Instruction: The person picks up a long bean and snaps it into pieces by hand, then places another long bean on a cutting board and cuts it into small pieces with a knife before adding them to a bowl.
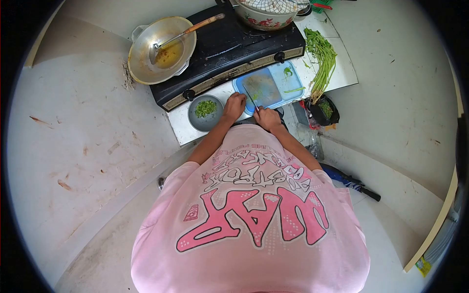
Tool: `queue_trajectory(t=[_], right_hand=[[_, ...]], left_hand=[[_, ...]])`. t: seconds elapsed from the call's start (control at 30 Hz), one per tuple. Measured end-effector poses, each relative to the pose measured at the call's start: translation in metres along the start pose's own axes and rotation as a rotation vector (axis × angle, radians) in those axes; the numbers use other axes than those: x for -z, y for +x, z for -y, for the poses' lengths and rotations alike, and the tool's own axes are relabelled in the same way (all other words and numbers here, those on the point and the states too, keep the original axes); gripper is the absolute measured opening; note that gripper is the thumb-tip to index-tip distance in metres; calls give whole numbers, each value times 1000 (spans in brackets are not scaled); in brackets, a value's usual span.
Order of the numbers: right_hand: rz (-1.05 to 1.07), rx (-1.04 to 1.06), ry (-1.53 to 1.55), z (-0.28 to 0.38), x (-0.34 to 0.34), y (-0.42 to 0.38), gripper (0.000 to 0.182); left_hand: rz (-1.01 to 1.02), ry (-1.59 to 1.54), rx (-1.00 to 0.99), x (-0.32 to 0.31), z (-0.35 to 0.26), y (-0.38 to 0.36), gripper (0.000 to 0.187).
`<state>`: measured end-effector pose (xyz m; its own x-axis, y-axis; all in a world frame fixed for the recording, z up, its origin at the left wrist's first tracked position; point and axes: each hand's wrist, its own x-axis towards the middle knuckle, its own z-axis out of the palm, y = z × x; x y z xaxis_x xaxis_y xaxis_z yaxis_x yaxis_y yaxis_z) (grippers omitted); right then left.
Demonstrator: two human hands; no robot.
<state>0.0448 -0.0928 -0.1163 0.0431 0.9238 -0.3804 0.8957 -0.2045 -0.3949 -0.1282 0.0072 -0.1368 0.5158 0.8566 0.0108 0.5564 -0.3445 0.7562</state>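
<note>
My right hand (267, 118) is closed around the handle of a knife (249, 95), whose thin blade points away from me over a blue cutting board (267, 84). At the board's left edge is my left hand (235, 106), its fingers curled together; whatever they may hold is hidden. A few green bits lie by the blade. Chopped greens (205, 108) sit in a grey bowl (194, 122) to the left of my left hand. On the board's right part are a green stalk (294, 90) and a leaf scrap (287, 72).
Behind the board stands a black gas stove (215, 53). It carries a wok (138, 58) with a ladle (188, 31) and some oil, and a floral pot (266, 18). A bunch of leafy greens (322, 58) lies at right, above a black container (324, 111).
</note>
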Motion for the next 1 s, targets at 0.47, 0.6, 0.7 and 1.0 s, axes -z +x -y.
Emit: queue_trajectory(t=[0.47,0.6,0.7,1.0], right_hand=[[-30,59,-22,10,-6,9,47],[-34,62,-15,3,-6,1,47],[-18,4,-25,1,-5,-3,46],[-46,39,4,4,-3,-6,49]], left_hand=[[-25,-58,99,-7,0,3,25],[-24,-43,60,-7,1,3,24],[-21,-20,27,-7,4,5,24],[-4,-47,9,-3,1,4,29]])
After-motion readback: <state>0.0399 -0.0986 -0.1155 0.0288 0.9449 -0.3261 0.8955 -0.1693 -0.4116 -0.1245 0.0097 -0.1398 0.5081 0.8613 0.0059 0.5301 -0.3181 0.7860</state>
